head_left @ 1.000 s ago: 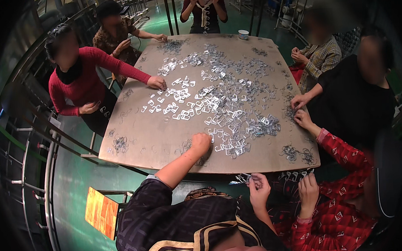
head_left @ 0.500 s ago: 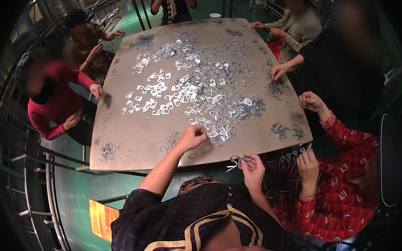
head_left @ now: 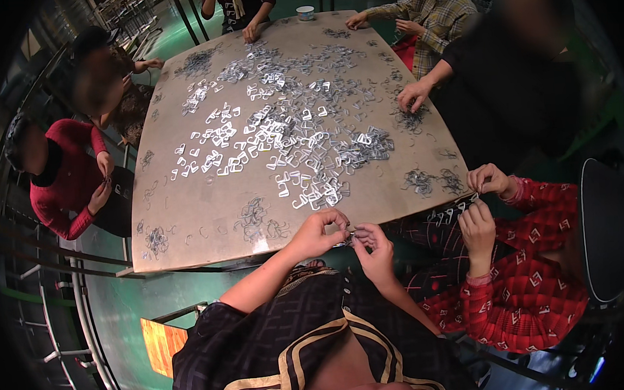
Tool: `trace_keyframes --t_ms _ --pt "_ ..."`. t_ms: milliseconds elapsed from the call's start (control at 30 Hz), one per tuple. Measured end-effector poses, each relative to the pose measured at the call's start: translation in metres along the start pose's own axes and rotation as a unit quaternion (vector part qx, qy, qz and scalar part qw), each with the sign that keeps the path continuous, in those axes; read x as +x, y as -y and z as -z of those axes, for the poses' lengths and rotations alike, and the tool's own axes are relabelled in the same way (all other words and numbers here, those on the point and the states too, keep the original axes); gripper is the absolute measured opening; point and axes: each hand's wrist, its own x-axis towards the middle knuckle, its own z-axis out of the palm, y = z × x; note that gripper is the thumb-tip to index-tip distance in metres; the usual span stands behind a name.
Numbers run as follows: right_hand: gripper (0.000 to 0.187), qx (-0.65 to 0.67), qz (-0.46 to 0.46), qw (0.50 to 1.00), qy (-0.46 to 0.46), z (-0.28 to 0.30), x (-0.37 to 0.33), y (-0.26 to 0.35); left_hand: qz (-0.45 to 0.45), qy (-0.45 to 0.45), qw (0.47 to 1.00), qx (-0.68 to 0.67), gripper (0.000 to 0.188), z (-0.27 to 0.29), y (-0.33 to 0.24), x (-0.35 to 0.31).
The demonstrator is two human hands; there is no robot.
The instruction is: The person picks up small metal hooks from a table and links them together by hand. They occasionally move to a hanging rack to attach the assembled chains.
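Observation:
My left hand [head_left: 320,234] and my right hand [head_left: 374,252] meet fingertip to fingertip at the table's near edge. Both are closed in a pinch. Between them shows a bit of small metal hooks [head_left: 345,243], mostly covered by the fingers; which hand grips which piece is hard to see. Just beyond my hands lies a wide spread of flat silver metal hooks [head_left: 319,192], loosely piled over the middle of the table [head_left: 186,209]. Left of my left hand is a small heap of thin dark wire pieces [head_left: 253,216].
More wire heaps [head_left: 156,241] lie along the table's edges. Several people work around it; a person in red patterned sleeves [head_left: 534,254] sits close on my right, handling hooks. A white bowl [head_left: 305,13] stands at the far edge. A wooden stool [head_left: 164,344] is lower left.
My left hand has come back from the table top to my right hand, and their fingertips now meet. The metal hooks held in my right hand are now mostly hidden. The view has shifted slightly.

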Motion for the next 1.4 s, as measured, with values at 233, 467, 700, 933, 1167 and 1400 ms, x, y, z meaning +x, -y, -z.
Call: trace_keyframes --t_ms 233,467,700,933,1167,1400 --pt "0.043 -0.012 0.007 1.000 0.024 0.000 -0.005 0.000 0.008 -0.020 1.000 0.020 0.010 -0.012 -0.011 -0.016" --pt "0.047 0.003 0.053 0.994 0.090 0.011 0.002 -0.013 -0.083 -0.038 0.996 0.003 0.009 -0.019 -0.005 -0.036" --pt "0.044 -0.231 0.027 0.967 0.106 -0.010 0.073 -0.075 -0.137 -0.053 0.987 0.072 0.011 -0.017 -0.012 -0.046" --pt "0.034 -0.398 0.056 0.908 0.116 -0.050 0.118 -0.112 -0.123 -0.066 0.987 0.078 0.013 -0.018 -0.012 -0.054" --pt "0.024 -0.387 -0.002 0.921 0.044 -0.037 0.114 -0.083 -0.112 -0.081 0.987 0.079 0.014 -0.017 0.003 -0.063" --pt "0.020 -0.182 -0.163 0.966 0.088 0.002 0.088 -0.112 -0.100 -0.063 0.990 0.075 0.013 -0.021 0.010 -0.059"
